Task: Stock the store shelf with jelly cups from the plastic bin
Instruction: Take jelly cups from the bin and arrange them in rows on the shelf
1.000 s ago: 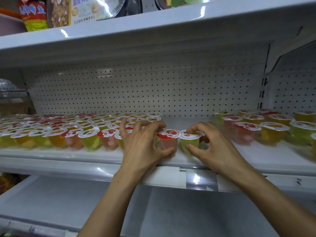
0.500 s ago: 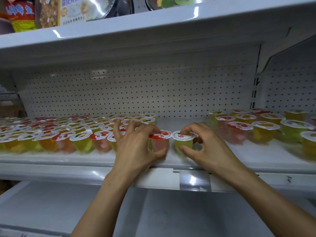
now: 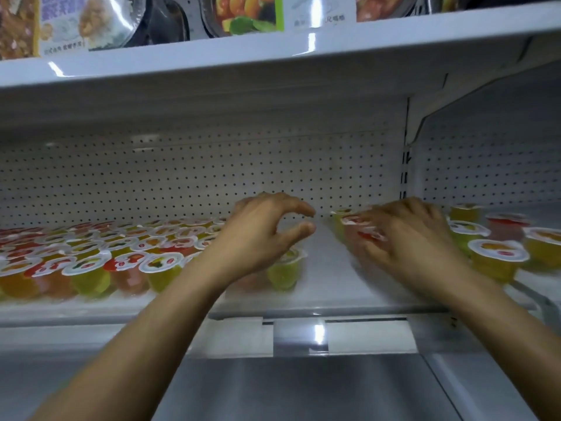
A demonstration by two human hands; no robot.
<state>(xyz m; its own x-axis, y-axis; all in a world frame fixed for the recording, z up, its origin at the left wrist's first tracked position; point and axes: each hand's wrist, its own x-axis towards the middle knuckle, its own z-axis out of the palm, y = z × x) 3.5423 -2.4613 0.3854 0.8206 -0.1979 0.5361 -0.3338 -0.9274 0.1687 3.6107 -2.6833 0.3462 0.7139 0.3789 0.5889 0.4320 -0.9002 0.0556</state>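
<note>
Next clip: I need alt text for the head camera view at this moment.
Two bare hands reach over a white store shelf, in the gap between two groups of jelly cups. The left hand hovers, holding nothing, above a yellow-green cup; the right hand, blurred, is at red-lidded cups.

Views: one, head-worn, wide-angle.
Position: standing in front of the store shelf [image 3: 349,299], lens a little above its deck.
Facing: forward and slightly down, square onto the perforated back panel [image 3: 212,177].
Nearness: close; both forearms enter from the bottom edge, with the left hand [image 3: 258,235] and right hand [image 3: 409,238] at mid-frame.
Top: front lip of the upper shelf [image 3: 273,47], its packaged foods [image 3: 243,13] cropped.
Bottom: lower shelf [image 3: 303,390], near and partly seen.
Left: jelly cups [image 3: 91,262] run off the edge.
Right: upright [image 3: 405,165], with a second group of cups beyond it.
Sharpness: right side motion-blurred.
</note>
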